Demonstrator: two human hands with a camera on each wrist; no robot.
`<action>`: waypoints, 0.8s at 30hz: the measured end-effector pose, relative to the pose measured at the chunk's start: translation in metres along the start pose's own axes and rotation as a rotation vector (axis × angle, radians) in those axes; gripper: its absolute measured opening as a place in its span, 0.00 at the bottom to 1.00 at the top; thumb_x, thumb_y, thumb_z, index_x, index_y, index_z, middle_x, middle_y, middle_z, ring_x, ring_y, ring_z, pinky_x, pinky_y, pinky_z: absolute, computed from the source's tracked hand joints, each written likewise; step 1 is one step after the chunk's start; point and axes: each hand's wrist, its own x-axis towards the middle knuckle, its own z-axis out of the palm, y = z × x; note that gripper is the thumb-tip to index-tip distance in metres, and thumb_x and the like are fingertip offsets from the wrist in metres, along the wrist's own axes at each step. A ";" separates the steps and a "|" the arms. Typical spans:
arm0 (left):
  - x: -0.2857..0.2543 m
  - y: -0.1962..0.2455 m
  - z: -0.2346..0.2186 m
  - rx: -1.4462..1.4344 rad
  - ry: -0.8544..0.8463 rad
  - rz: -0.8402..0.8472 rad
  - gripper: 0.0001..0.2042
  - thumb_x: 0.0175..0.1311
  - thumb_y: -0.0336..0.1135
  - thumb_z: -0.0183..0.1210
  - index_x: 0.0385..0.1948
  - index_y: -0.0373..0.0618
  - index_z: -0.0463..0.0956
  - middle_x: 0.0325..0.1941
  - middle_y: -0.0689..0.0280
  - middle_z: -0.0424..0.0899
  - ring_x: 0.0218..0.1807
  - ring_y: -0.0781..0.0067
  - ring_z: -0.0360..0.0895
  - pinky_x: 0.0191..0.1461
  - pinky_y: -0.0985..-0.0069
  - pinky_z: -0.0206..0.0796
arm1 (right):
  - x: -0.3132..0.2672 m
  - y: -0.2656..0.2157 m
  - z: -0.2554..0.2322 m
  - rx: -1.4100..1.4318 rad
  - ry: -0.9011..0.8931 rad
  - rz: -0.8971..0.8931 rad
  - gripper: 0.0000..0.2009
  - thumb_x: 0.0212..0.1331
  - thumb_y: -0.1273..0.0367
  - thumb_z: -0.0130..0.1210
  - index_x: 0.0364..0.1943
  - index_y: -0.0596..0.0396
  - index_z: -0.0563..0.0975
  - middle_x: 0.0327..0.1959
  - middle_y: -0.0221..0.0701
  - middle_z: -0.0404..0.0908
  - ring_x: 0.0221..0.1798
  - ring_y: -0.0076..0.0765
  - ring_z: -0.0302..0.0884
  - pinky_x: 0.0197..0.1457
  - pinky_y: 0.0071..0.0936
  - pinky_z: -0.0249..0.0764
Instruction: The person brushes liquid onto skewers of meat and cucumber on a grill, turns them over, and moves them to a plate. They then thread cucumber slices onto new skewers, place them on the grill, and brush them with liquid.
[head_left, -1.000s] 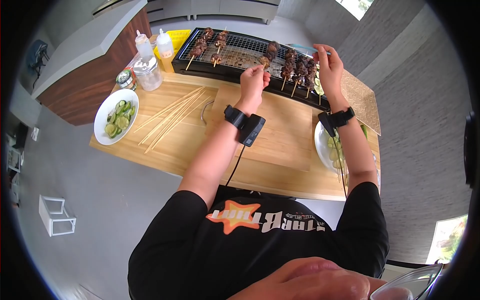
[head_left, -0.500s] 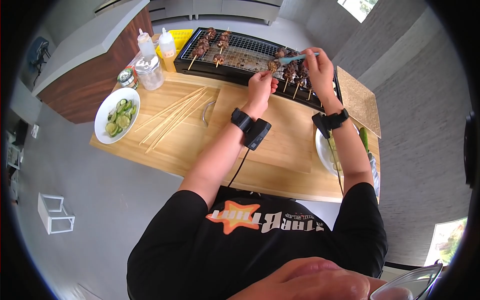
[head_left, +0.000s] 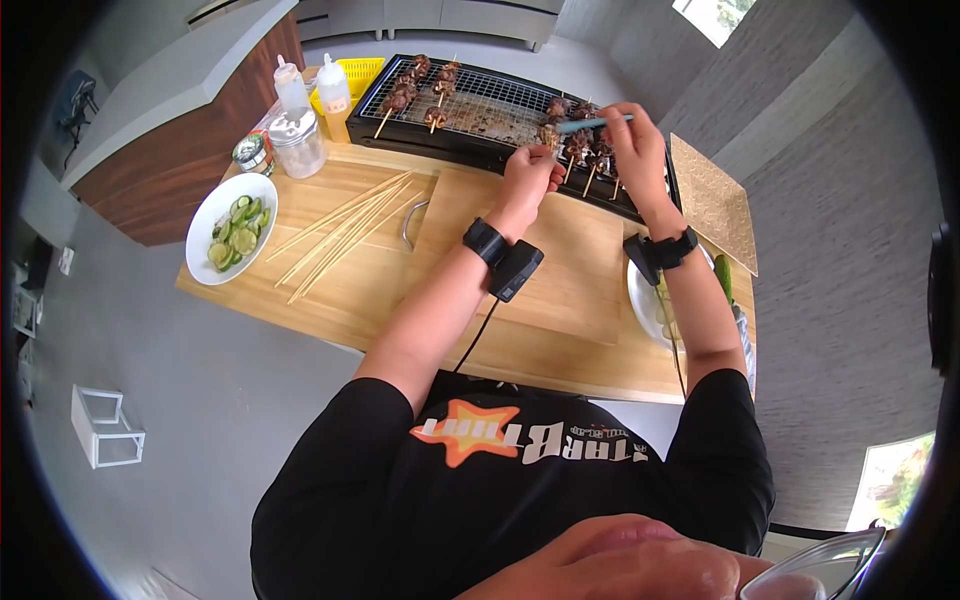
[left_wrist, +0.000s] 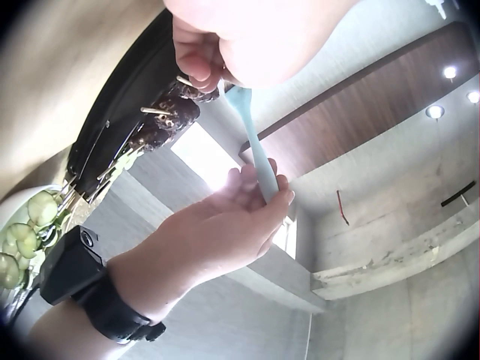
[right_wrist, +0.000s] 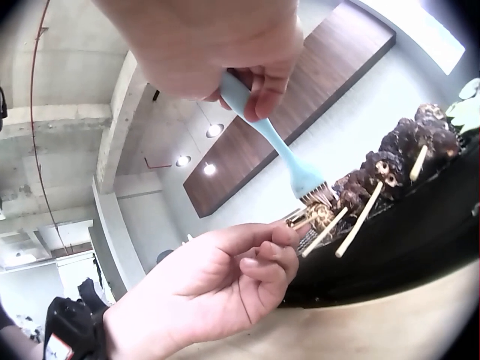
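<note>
My left hand [head_left: 530, 180] pinches the stick end of a meat skewer [head_left: 548, 136] over the front edge of the black grill [head_left: 460, 148]. In my right hand [head_left: 638, 150] is a light-blue basting brush [right_wrist: 274, 141], gripped by its handle. Its bristles [right_wrist: 319, 195] meet the browned pieces of that skewer in the right wrist view. More dark meat skewers [right_wrist: 382, 169] lie close together on the grill's right part. Two others, including the nearer skewer [head_left: 400, 95], lie at its left end. The left wrist view shows the brush slanting between both hands.
Bare bamboo sticks [head_left: 345, 235] lie left of a wooden cutting board [head_left: 520, 260]. Bowls of cucumber slices stand at both sides, one a white bowl [head_left: 200, 255]. Squeeze bottles [head_left: 334, 95], a glass jar [head_left: 298, 150] and a yellow basket [head_left: 365, 72] stand left of the grill.
The brush has come left and down from the grill's right side onto the held skewer. My left hand has shifted slightly right with that skewer.
</note>
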 end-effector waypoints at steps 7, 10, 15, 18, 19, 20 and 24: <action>0.000 -0.003 0.001 0.025 -0.024 0.000 0.07 0.67 0.33 0.52 0.42 0.41 0.70 0.28 0.66 0.80 0.26 0.80 0.74 0.27 0.83 0.66 | -0.005 -0.001 -0.001 0.023 0.036 -0.002 0.11 0.69 0.65 0.49 0.40 0.59 0.77 0.24 0.25 0.77 0.28 0.17 0.70 0.33 0.18 0.69; 0.000 -0.002 -0.001 0.044 -0.031 -0.006 0.07 0.67 0.33 0.52 0.41 0.41 0.70 0.27 0.67 0.80 0.25 0.81 0.74 0.27 0.83 0.66 | -0.012 0.002 -0.004 0.040 0.046 -0.019 0.10 0.68 0.66 0.49 0.41 0.59 0.76 0.26 0.26 0.78 0.28 0.17 0.72 0.31 0.17 0.67; 0.004 -0.003 -0.005 0.090 -0.039 -0.013 0.08 0.68 0.36 0.51 0.42 0.42 0.70 0.27 0.68 0.79 0.25 0.82 0.73 0.26 0.83 0.65 | -0.045 -0.035 -0.033 0.235 0.134 -0.034 0.10 0.70 0.68 0.46 0.41 0.61 0.76 0.34 0.29 0.79 0.32 0.18 0.71 0.37 0.17 0.68; 0.003 -0.001 -0.006 0.138 -0.028 -0.018 0.09 0.67 0.37 0.51 0.42 0.42 0.71 0.28 0.68 0.79 0.24 0.82 0.73 0.26 0.83 0.65 | -0.083 -0.056 -0.040 0.362 0.195 0.000 0.08 0.70 0.70 0.45 0.43 0.60 0.74 0.38 0.32 0.79 0.36 0.19 0.70 0.42 0.18 0.68; 0.005 -0.002 -0.006 0.148 -0.019 -0.020 0.10 0.67 0.37 0.51 0.42 0.42 0.70 0.28 0.68 0.79 0.24 0.82 0.73 0.26 0.82 0.65 | -0.097 -0.059 -0.045 0.374 0.173 0.007 0.08 0.70 0.71 0.44 0.43 0.60 0.73 0.43 0.34 0.78 0.37 0.20 0.70 0.44 0.20 0.69; 0.006 -0.001 -0.006 0.159 -0.011 -0.018 0.10 0.67 0.38 0.51 0.42 0.42 0.70 0.28 0.68 0.79 0.24 0.82 0.73 0.26 0.82 0.65 | -0.109 -0.069 -0.045 0.408 0.213 0.036 0.07 0.70 0.71 0.45 0.44 0.59 0.73 0.45 0.34 0.78 0.38 0.21 0.71 0.46 0.20 0.69; 0.005 0.000 -0.009 0.137 -0.005 -0.005 0.14 0.61 0.36 0.52 0.45 0.38 0.69 0.27 0.66 0.79 0.22 0.80 0.74 0.23 0.82 0.66 | -0.141 -0.073 -0.042 0.553 0.375 0.090 0.07 0.69 0.71 0.46 0.45 0.58 0.72 0.46 0.36 0.78 0.39 0.22 0.72 0.46 0.21 0.70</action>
